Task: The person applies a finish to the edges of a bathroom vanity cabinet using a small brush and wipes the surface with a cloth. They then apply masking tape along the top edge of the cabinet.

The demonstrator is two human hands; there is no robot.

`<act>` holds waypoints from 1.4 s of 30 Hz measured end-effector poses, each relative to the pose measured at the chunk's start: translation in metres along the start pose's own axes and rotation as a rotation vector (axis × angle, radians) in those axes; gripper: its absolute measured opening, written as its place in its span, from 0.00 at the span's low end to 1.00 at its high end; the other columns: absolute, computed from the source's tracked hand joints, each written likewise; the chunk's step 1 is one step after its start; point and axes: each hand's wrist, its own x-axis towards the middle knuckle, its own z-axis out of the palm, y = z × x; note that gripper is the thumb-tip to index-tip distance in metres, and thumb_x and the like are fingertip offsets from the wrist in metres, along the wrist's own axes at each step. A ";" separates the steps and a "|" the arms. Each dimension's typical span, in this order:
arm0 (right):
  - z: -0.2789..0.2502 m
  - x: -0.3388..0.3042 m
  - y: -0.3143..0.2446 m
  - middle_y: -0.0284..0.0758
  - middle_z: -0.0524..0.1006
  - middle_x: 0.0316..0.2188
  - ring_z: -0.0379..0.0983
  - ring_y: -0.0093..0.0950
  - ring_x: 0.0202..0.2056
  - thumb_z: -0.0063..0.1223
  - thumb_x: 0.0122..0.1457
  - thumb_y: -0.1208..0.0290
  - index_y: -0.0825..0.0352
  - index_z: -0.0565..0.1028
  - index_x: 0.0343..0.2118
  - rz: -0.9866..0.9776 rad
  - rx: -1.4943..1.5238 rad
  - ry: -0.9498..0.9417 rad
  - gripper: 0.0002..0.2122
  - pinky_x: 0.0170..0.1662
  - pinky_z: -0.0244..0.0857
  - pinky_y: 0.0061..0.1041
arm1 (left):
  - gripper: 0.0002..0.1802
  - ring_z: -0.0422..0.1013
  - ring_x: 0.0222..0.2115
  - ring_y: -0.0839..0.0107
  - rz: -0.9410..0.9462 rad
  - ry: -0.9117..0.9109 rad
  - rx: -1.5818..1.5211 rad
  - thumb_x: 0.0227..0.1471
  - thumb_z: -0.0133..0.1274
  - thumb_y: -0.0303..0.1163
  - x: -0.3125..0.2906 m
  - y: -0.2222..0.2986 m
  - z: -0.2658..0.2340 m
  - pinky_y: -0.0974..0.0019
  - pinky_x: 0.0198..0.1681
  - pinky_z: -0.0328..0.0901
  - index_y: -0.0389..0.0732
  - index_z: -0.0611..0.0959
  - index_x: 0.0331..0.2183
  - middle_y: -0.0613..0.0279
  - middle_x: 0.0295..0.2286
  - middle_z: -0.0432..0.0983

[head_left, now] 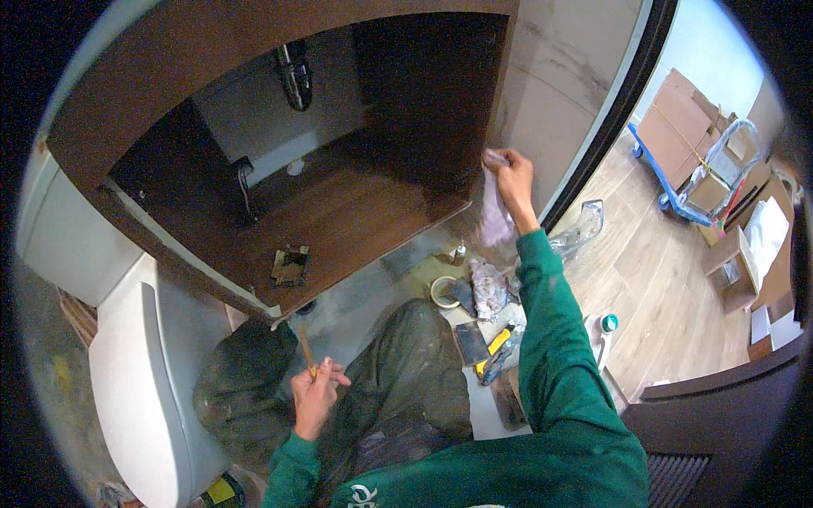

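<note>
Green sleeves run up from the lower edge of the frame to two bare hands. The right hand (513,179), right of centre in the upper half, is closed on a pale lilac cloth (496,212), gripped at its top end and hanging down from the fingers. The left hand (313,400), lower centre-left, grasps a thin tan stick-like tool (305,345) between thumb and fingers, its free end pointing up the frame; the exact kind of tool cannot be told.

A dark brown wooden cabinet (381,190) fills the upper centre. Inside it, a chrome drain pipe (295,78) hangs at the top, and a small brown-and-white piece (290,266) lies near the front edge.

Centre-right, beside the knee, are a tape roll (442,292), a crumpled, stained white rag (489,286), a dark flat block (472,343) and a yellow-handled tool (494,352). A white toilet (127,398) stands lower left. Upper right, a blue trolley (648,161) carries cardboard (673,123).
</note>
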 end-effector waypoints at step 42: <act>0.062 -0.301 -0.098 0.29 0.78 0.41 0.74 0.20 0.40 0.53 0.63 0.70 0.69 0.74 0.48 0.641 1.018 -0.716 0.13 0.47 0.66 0.20 | 0.13 0.65 0.26 0.85 0.347 0.361 -0.091 0.50 0.62 0.22 -0.021 0.074 -0.005 0.79 0.32 0.61 0.31 0.84 0.40 0.72 0.27 0.75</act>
